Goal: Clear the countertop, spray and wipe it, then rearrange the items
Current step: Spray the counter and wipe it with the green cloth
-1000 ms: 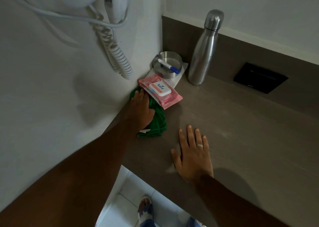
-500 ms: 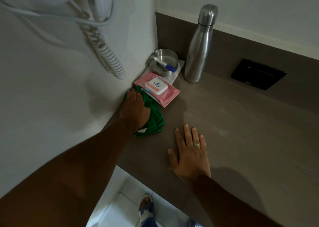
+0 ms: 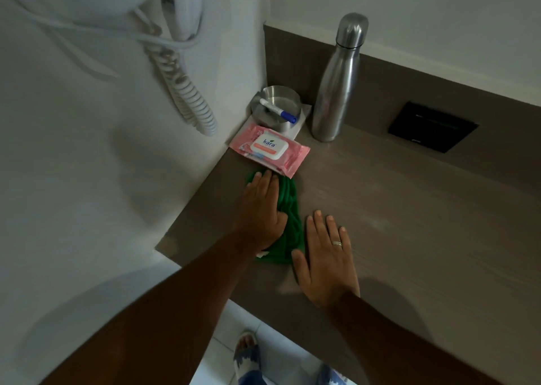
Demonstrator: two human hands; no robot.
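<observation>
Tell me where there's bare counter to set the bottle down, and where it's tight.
Free: the wide stretch of countertop right of the right hand, running back to the black wall plate. Crowded: the back left corner, where steel bottle, metal bowl with pen, and pink wipes pack sit together, the green cloth under the left hand.

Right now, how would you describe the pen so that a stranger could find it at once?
Look at the back left corner of the countertop. A round metal dish stands there. The pen lies across it, white with a blue cap, the only slim thing there.
</observation>
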